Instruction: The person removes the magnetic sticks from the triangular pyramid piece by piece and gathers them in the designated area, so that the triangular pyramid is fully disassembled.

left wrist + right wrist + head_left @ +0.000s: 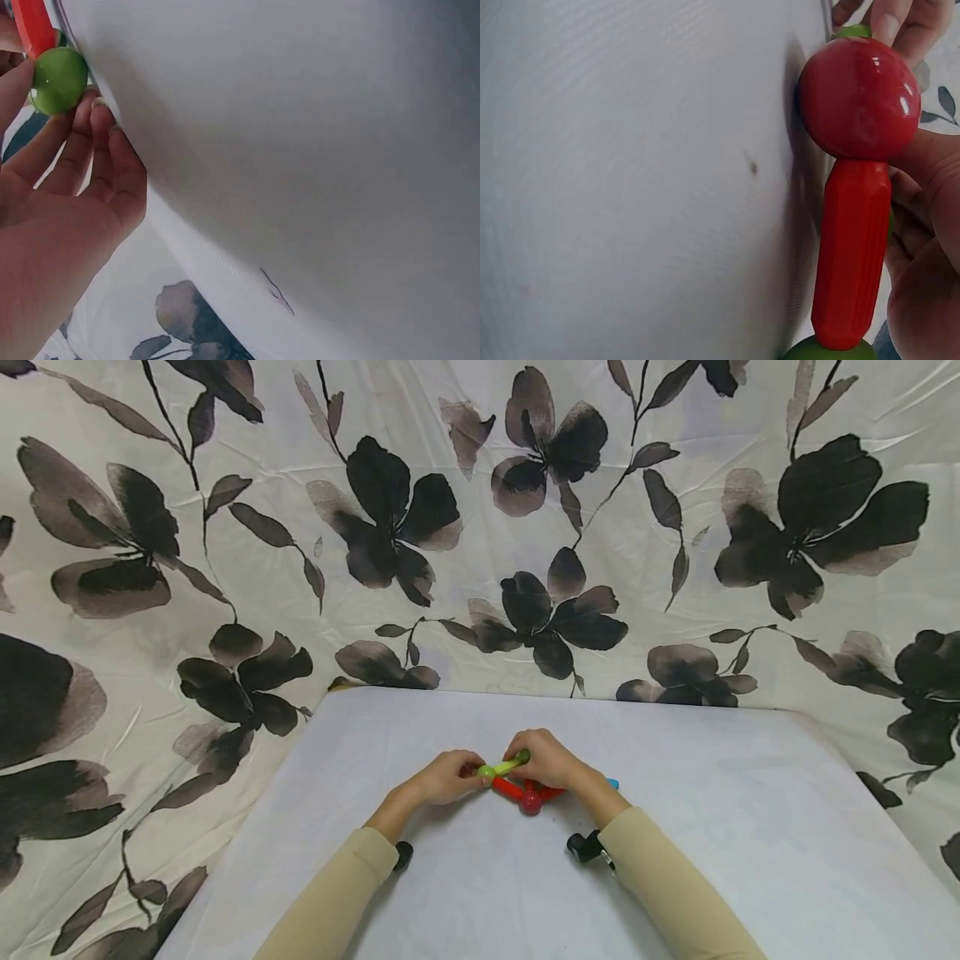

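Observation:
Over the white table, both hands work on a joined frame of coloured rods and balls. My left hand [446,778] pinches a light green ball [487,773] between thumb and fingertips; a red rod [34,28] runs out of that ball in the left wrist view. A yellow-green rod [507,767] leads from it to a darker green ball [522,756], which the fingers of my right hand [553,762] grip. Nearest me is a glossy red ball [530,802] with red rods [849,255] attached. Part of the frame hides behind my right hand.
A blue piece [613,783] shows just beyond my right wrist. The white tabletop [712,827] extends around the hands, with a floral cloth [465,552] hanging behind its far edge. A black wrist camera [583,847] sits at the right cuff.

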Demonstrator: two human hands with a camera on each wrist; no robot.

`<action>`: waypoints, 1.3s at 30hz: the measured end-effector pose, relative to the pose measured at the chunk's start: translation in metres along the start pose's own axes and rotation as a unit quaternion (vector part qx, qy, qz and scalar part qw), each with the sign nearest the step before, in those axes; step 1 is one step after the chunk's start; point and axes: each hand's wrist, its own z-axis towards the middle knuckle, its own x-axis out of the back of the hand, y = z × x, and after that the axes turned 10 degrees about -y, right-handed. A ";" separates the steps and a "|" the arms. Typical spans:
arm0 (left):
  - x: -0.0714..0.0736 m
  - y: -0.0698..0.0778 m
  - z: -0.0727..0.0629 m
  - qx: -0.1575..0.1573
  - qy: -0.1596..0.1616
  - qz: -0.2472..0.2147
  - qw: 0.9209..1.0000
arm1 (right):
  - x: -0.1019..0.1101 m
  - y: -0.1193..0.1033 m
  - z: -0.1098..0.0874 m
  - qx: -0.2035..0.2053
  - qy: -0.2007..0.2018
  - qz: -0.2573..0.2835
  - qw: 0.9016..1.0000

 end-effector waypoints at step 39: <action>-0.004 0.004 -0.003 0.037 0.000 -0.004 0.999 | 0.008 0.002 -0.020 -0.051 0.029 0.010 0.998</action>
